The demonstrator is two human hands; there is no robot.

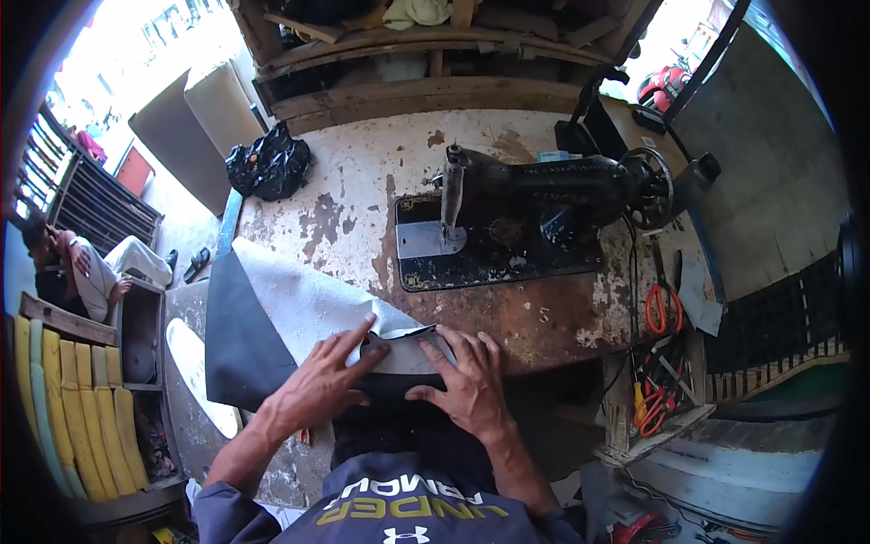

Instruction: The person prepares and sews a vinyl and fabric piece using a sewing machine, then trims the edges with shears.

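Observation:
A sheet of dark leatherette (245,335) lies at the table's front left, its pale fuzzy backing (299,295) partly turned up. My left hand (331,372) grips the sheet near its folded part, fingers over the material and thumb close to the front edge. Just to its right, my right hand (467,376) holds the same sheet, index finger stretched over a light grey patch (403,356) and thumb pointing left. Between the hands the edge curls up, showing a dark rim. Beyond them stands a black sewing machine (535,190), its needle area apart from the sheet.
Orange-handled scissors (663,308) lie right of the machine, above an open drawer (666,435) of tools. A black plastic bag (270,163) sits at the far left corner. A white curved piece (199,376) rests at left. Another person (86,263) sits beyond yellow foam strips (91,412).

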